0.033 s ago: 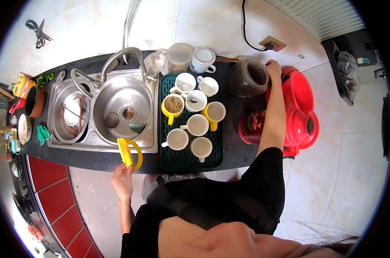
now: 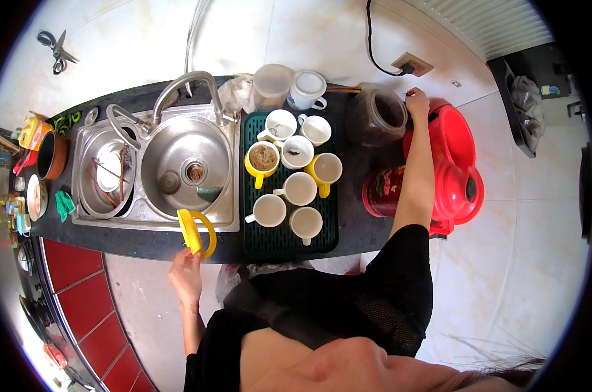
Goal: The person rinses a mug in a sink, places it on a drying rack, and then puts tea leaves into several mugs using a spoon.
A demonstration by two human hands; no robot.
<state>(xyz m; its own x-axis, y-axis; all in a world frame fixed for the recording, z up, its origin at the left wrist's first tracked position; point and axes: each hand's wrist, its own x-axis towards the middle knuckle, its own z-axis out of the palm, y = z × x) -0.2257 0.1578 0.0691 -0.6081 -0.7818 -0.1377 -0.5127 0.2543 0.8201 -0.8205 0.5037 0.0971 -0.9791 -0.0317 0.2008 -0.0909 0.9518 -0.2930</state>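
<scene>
My left hand [image 2: 186, 274] grips a yellow lid [image 2: 192, 232] with a ring-shaped part, held over the front edge of the sink. My right hand [image 2: 418, 103] is beside the mouth of a dark translucent jar [image 2: 376, 119], fingers closed; a small dark bit shows at the fingertips, too small to name. A dark green drain tray [image 2: 256, 243] carries several mugs. One yellow mug [image 2: 262, 159] contains dried, straw-coloured stuff. Dark bits lie in a white mug [image 2: 297, 152] and in another white mug [image 2: 281, 125] behind it. The other yellow mug [image 2: 326, 170] looks empty.
A double steel sink [image 2: 186, 157] with a faucet [image 2: 201, 77] is at left, its small bowl holding a basin. Red thermos flasks [image 2: 449, 196] stand right, under my forearm. A lidded mug [image 2: 307, 90] and a translucent tub [image 2: 273, 88] stand behind the tray.
My right hand has shifted very slightly beside the jar, and a dark bit now shows at its fingertips. My left hand and the lid look unchanged.
</scene>
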